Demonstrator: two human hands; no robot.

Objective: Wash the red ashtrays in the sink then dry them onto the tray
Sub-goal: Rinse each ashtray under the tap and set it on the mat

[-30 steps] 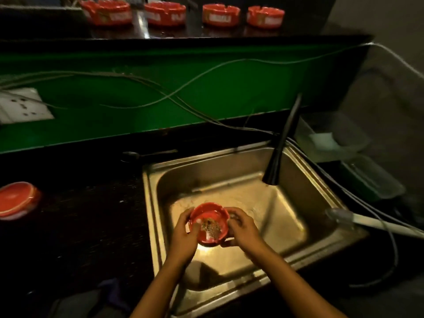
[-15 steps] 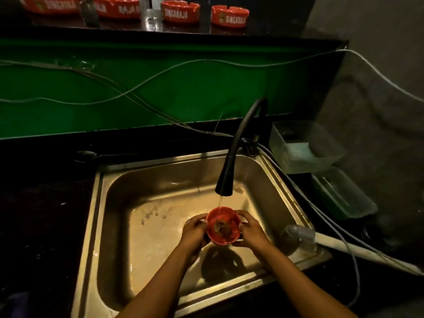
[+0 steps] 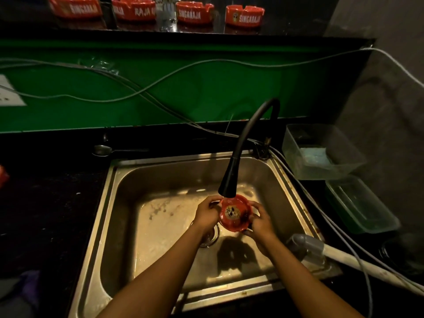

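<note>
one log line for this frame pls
stage: rinse | left hand + right hand: hold ashtray under faucet, over sink | ashtray: residue inside | shelf: four ashtrays waiting

Red ashtray between 2 hands, under black faucet.

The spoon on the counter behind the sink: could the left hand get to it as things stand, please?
Probably yes, once freed. The left hand helps hold the red ashtray; the spoon lies uncovered beyond the sink, nothing between.
</note>
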